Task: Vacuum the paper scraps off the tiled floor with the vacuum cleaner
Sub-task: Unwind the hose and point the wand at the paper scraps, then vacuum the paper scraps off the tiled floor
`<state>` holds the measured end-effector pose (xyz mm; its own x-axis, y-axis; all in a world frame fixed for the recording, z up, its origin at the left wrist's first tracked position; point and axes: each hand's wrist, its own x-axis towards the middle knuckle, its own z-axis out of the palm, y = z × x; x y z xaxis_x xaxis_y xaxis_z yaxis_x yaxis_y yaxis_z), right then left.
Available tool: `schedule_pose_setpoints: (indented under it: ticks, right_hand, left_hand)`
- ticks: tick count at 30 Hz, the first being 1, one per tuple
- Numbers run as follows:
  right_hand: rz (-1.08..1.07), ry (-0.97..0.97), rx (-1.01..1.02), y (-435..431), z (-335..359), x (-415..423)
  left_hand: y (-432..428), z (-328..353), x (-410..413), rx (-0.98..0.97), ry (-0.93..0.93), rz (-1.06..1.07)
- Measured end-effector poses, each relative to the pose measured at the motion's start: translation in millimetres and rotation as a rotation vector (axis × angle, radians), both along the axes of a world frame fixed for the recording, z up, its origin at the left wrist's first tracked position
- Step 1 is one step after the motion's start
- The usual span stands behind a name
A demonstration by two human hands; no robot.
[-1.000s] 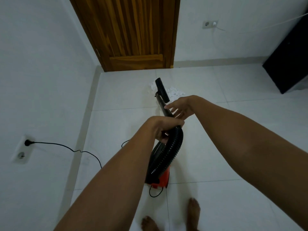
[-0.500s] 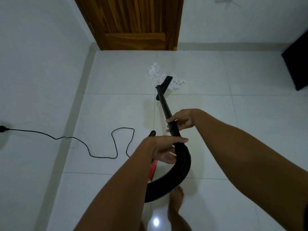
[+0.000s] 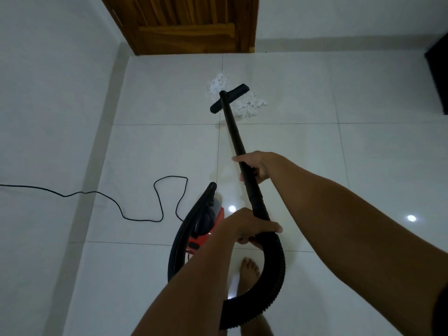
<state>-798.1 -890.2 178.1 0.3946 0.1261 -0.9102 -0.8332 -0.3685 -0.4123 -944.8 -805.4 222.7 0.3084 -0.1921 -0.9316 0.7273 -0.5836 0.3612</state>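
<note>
A pile of white paper scraps (image 3: 249,105) lies on the white tiled floor (image 3: 303,88) in front of a wooden door. The vacuum's flat black nozzle (image 3: 229,99) rests across the pile. Its black wand (image 3: 235,134) slants back toward me. My right hand (image 3: 257,168) grips the wand at its middle. My left hand (image 3: 247,227) grips the wand's lower end, where the ribbed black hose (image 3: 276,275) begins. The hose loops down and round to the red and black vacuum body (image 3: 206,224), which sits on the floor by my left arm.
A black power cord (image 3: 135,214) snakes over the floor from the left wall to the vacuum. The wooden door (image 3: 189,23) stands ahead, a dark cabinet (image 3: 438,73) at the right edge. A white wall runs along the left. My bare foot (image 3: 248,275) stands inside the hose loop.
The wand has swung down and forward, bringing the nozzle onto the scrap pile. My right hand, open a second ago, now grips the wand. The view has tilted further toward the floor.
</note>
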Motion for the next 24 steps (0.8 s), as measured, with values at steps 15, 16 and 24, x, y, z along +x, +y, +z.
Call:
schedule_pose_setpoints:
  ticks: [15,16,24]
  right_hand:
    - [-0.264,-0.151,0.002,-5.1,-55.0,-41.9]
    - [-0.272,-0.153,0.015,-3.0,-55.4,-43.7]
    - [-0.313,-0.121,0.041,8.1,-73.6,-22.1]
  left_hand:
    - [73.5,-79.2,134.9,0.268,-0.180,0.270]
    - [68.2,-84.8,148.6,0.232,-0.207,0.384]
    - [20.7,-156.2,207.4,-0.003,-0.146,0.601]
